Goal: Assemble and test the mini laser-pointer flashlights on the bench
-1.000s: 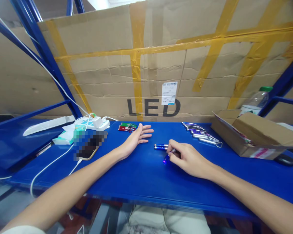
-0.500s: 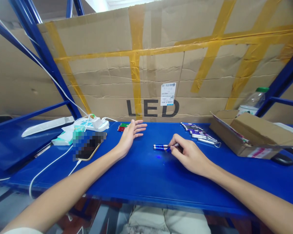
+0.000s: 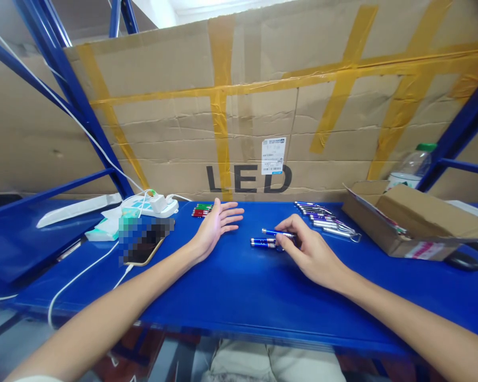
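Between the thumb and fingers of my right hand (image 3: 313, 246) is a slim blue mini flashlight (image 3: 271, 232), its silver-tipped end pointing left. Just below it, another blue mini flashlight (image 3: 263, 243) lies on the blue table, its right end partly hidden by my fingertips. My left hand (image 3: 219, 228) is open with fingers spread, palm turned inward, holding nothing. Behind its thumb lie red mini flashlights (image 3: 200, 213) and a green one (image 3: 204, 206), partly covered by the hand. Several purple, blue and silver mini flashlights (image 3: 329, 220) form a slanting row beyond my right hand.
An opened cardboard box (image 3: 398, 233) stands at the right, with a black mouse-like object (image 3: 463, 260) beside it and a bottle (image 3: 416, 162) behind. At left are a charging phone (image 3: 145, 246), a tissue pack (image 3: 103, 229), and a power strip (image 3: 169, 207). A large cardboard sheet (image 3: 175, 143) backs the table.
My right hand has lifted one blue mini flashlight slightly away from the other on the table. The blue light spot on the tabletop is gone. My left hand has shifted slightly right, fingers spread.
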Motion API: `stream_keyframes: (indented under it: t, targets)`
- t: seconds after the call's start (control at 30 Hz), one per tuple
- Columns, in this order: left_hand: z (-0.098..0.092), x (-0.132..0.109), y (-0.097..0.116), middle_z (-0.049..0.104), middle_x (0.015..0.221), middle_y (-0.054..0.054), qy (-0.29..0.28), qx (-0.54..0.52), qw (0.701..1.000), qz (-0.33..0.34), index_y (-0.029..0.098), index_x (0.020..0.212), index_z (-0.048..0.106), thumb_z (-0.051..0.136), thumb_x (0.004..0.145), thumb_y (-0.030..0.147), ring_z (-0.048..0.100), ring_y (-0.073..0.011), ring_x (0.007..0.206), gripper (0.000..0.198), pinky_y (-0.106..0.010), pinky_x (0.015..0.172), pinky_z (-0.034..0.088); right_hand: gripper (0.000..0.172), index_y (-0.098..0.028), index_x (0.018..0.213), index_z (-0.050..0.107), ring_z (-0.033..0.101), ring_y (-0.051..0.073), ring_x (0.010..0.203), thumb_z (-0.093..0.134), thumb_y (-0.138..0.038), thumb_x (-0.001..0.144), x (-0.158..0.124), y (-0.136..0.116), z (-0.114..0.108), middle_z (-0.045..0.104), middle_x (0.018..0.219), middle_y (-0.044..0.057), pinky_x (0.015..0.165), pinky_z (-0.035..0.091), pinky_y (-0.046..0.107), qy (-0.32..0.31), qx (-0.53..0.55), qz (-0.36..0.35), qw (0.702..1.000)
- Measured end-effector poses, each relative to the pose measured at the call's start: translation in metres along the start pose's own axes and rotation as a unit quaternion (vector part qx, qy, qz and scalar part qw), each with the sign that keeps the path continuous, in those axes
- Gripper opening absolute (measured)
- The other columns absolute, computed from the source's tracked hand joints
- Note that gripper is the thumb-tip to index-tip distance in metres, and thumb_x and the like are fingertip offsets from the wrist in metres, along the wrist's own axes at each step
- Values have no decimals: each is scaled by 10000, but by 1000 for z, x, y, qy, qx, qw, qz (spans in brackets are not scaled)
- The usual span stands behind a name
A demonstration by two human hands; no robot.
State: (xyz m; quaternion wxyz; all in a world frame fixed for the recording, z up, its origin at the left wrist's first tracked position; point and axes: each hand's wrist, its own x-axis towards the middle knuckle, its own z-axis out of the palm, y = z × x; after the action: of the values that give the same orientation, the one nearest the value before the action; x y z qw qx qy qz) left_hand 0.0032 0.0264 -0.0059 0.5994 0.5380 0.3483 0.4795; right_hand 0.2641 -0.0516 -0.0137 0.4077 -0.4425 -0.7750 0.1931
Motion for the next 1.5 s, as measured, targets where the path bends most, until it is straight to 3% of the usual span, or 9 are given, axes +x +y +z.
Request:
stream_keyframes:
  t: [0.1, 0.27, 0.53, 0.73, 1.17, 1.37, 1.5]
  targets:
    - [0, 0, 0, 701, 1433, -196, -10, -6, 1000, 4, 167, 1368, 651, 338, 1080, 714, 647, -341, 1345, 693, -445, 1038, 542, 201, -242, 1203, 552, 713, 213, 843, 479, -400, 1103, 1, 0, 0, 751, 1020, 57, 760, 549, 344, -1, -20, 1, 1000]
    - [0, -2, 0, 707, 1421, -201, -26, -9, 1000, 4, 160, 1370, 658, 374, 1062, 733, 640, -347, 1347, 709, -440, 1039, 533, 296, -245, 1276, 652, 719, 260, 1082, 423, -355, 1122, 3, -2, 1, 753, 1186, 97, 959, 554, 417, -31, -67, -53, 996]
    - [0, -2, 0, 721, 1394, -200, -31, -7, 999, 7, 165, 1346, 681, 372, 1047, 760, 650, -353, 1327, 735, -452, 1039, 535, 305, -238, 1253, 682, 724, 263, 1075, 423, -329, 1120, 6, 1, 1, 760, 1179, 104, 963, 573, 430, -42, -85, -65, 993]
    - [2, -3, 1, 742, 1343, -198, -21, 9, 1000, 8, 154, 1317, 688, 354, 1053, 758, 674, -333, 1271, 738, -415, 976, 549, 308, -247, 1299, 665, 715, 273, 1182, 432, -348, 1124, 5, 3, 2, 747, 1287, 101, 1036, 562, 440, -42, -87, -55, 994]
    - [0, -1, -1, 778, 1237, -184, -28, 18, 999, 2, 151, 1265, 718, 302, 1043, 788, 725, -295, 1106, 793, -369, 875, 570, 293, -248, 1257, 678, 738, 269, 1099, 436, -340, 1122, 5, 2, 1, 770, 1218, 99, 955, 578, 421, -59, -98, -73, 991]
    - [1, -2, 1, 784, 1157, -159, -38, 13, 999, 0, 150, 1258, 715, 309, 1051, 774, 727, -238, 958, 773, -317, 799, 556, 295, -232, 1244, 679, 739, 265, 1106, 434, -341, 1120, 4, 0, 2, 774, 1231, 101, 958, 559, 410, -68, -100, -59, 991]
    - [0, -3, 1, 784, 1079, -145, -45, 13, 999, -4, 149, 1235, 721, 310, 1036, 797, 710, -221, 883, 792, -307, 766, 538, 308, -239, 1254, 676, 762, 263, 1038, 423, -355, 1122, 4, -2, 0, 803, 1157, 83, 893, 562, 390, -106, -116, -23, 987]
